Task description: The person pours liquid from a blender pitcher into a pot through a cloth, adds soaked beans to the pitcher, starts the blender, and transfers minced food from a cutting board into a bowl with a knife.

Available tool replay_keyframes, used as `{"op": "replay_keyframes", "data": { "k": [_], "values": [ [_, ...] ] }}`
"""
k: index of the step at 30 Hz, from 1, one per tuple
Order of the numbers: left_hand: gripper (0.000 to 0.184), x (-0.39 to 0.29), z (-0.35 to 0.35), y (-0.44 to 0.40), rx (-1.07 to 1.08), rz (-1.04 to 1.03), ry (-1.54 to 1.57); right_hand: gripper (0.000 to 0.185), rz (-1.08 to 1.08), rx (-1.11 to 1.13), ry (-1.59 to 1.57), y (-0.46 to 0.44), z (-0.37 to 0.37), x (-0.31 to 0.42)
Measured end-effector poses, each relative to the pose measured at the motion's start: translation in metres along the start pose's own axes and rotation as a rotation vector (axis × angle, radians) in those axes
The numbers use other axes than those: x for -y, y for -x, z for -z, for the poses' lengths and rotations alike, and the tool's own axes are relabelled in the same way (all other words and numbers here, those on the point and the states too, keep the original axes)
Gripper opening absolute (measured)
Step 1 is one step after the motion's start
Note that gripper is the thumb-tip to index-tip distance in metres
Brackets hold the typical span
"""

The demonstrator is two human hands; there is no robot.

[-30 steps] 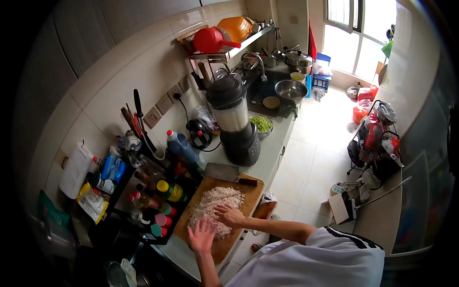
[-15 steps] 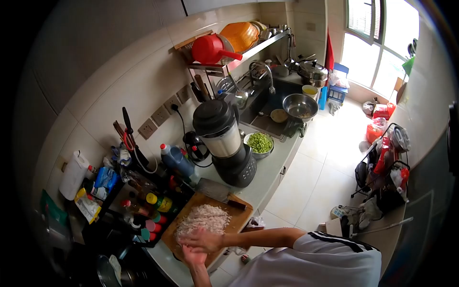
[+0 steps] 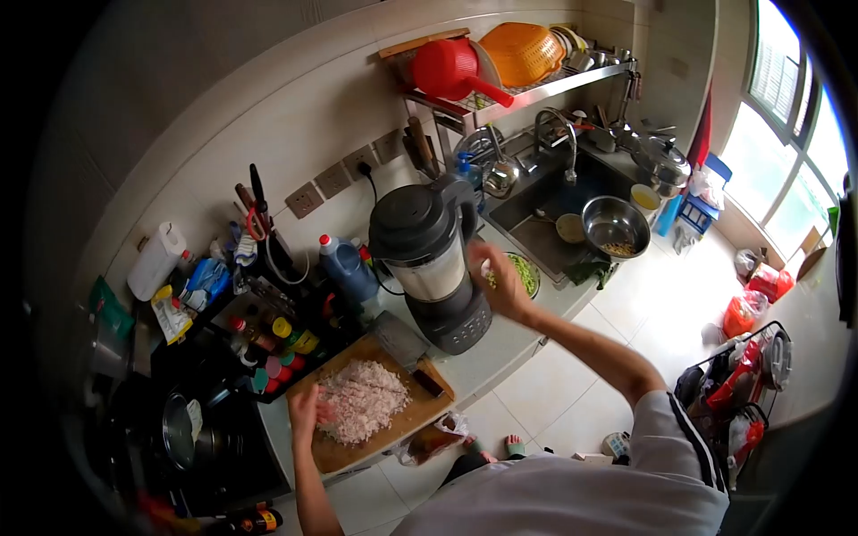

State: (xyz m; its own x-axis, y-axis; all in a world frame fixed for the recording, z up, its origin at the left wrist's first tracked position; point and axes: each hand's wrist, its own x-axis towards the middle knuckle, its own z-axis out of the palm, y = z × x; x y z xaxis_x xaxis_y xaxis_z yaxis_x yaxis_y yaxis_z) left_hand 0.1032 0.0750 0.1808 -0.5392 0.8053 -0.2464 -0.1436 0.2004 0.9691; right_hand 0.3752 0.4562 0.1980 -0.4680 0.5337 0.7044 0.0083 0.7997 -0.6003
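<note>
Chopped pale pink food (image 3: 362,400) lies heaped on a wooden cutting board (image 3: 335,457). At the heap's left edge is my left hand (image 3: 307,411), fingers apart and holding nothing that shows. My right hand (image 3: 502,281) is raised beside the blender (image 3: 429,259), in front of a bowl of chopped green pieces (image 3: 522,273); its fingers are partly hidden and blurred, so its grip is unclear. The blender jar contains something whitish. A cleaver (image 3: 399,339) with a dark handle rests across the board's far edge.
Bottles (image 3: 295,336) and jars crowd the counter's left side near the stove (image 3: 206,447). Behind the blender are the sink (image 3: 536,237), a metal bowl (image 3: 616,227) and a rack (image 3: 536,89) holding a red colander (image 3: 445,70). A loaded cart (image 3: 733,375) stands at right.
My right hand has left the board and moved to the green-filled bowl beside the blender. My left hand has parted from it, staying by the heap. The view has swung toward the sink.
</note>
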Motion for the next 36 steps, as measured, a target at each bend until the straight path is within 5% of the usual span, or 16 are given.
{"op": "replay_keyframes", "data": {
  "k": [3,5,6,8,13,19,28,36],
  "values": [
    [0.063,0.023,0.022,-0.045,-0.027,-0.201,-1.053,0.05,0.153,-0.111,0.099,-0.073,0.012,0.004],
    [0.071,-0.013,-0.024,-0.044,0.224,-0.075,0.6,0.059,0.182,-0.033,0.277,-0.106,0.017,-0.016],
    [0.08,-0.033,-0.042,-0.048,0.396,-0.193,0.761,0.065,0.193,0.058,0.282,-0.126,0.022,-0.02],
    [0.082,-0.049,-0.059,-0.058,0.361,-0.247,0.91,0.07,0.227,0.264,0.19,-0.151,0.029,-0.025],
    [0.07,-0.014,-0.032,-0.078,0.656,-0.378,0.881,0.067,0.219,0.513,0.207,-0.167,0.035,-0.017],
    [0.037,0.042,-0.049,-0.09,-0.264,-0.272,-0.638,0.058,0.226,0.63,0.226,-0.189,0.041,-0.029],
    [0.034,0.079,-0.195,-0.078,-0.15,-0.285,-0.169,0.051,0.465,0.609,0.274,-0.189,0.043,-0.034],
    [0.036,0.086,-0.22,-0.072,-0.283,-0.322,-0.185,0.036,0.556,0.478,0.388,-0.161,0.038,-0.043]
  ]
}}
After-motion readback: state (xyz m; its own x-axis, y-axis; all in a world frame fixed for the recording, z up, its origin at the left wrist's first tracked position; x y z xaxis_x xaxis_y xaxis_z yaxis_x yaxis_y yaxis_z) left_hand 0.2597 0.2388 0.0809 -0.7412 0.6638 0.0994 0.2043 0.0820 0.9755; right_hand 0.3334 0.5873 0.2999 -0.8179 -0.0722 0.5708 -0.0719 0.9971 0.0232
